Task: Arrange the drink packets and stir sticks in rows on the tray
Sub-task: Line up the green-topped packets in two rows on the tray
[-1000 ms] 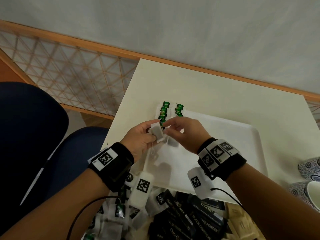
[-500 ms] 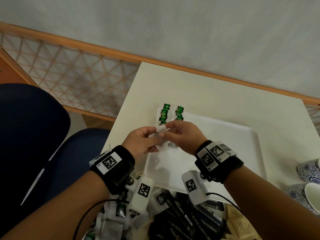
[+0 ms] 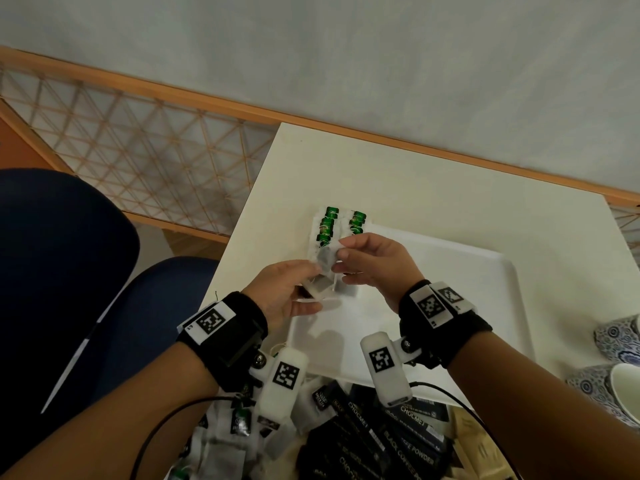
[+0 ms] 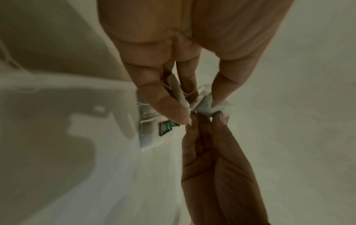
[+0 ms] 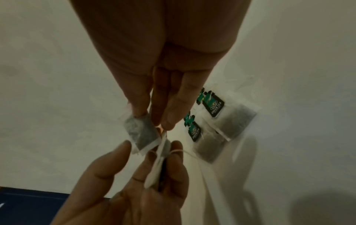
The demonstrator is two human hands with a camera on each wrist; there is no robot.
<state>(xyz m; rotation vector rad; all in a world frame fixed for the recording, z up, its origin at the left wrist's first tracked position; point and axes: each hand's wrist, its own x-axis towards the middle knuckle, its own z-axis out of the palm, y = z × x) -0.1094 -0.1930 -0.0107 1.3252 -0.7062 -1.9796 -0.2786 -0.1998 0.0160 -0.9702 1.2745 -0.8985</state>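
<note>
Two rows of tea bags with green tags (image 3: pixel 328 226) lie at the far left corner of the white tray (image 3: pixel 460 306); they also show in the right wrist view as tagged tea bags (image 5: pixel 231 115). Just above them, my right hand (image 3: pixel 341 259) pinches a loose tea bag (image 3: pixel 325 261) between thumb and fingers, seen up close as the pinched tea bag (image 5: pixel 140 132). My left hand (image 3: pixel 310 277) holds a second tea bag (image 4: pixel 177 92) edge-on between its fingers, its string tangled, while its thumb touches the first bag (image 4: pixel 207 105).
A heap of black coffee packets (image 3: pixel 381 441) and loose tea bags (image 3: pixel 239 420) lies at the table's near edge, below the tray. Patterned cups (image 3: pixel 620 341) stand at the right. A blue chair (image 3: pixel 69 271) is left of the table.
Both hands stayed together over the tray's left end. My right hand has drawn one tea bag up and away from the bag kept in my left hand.
</note>
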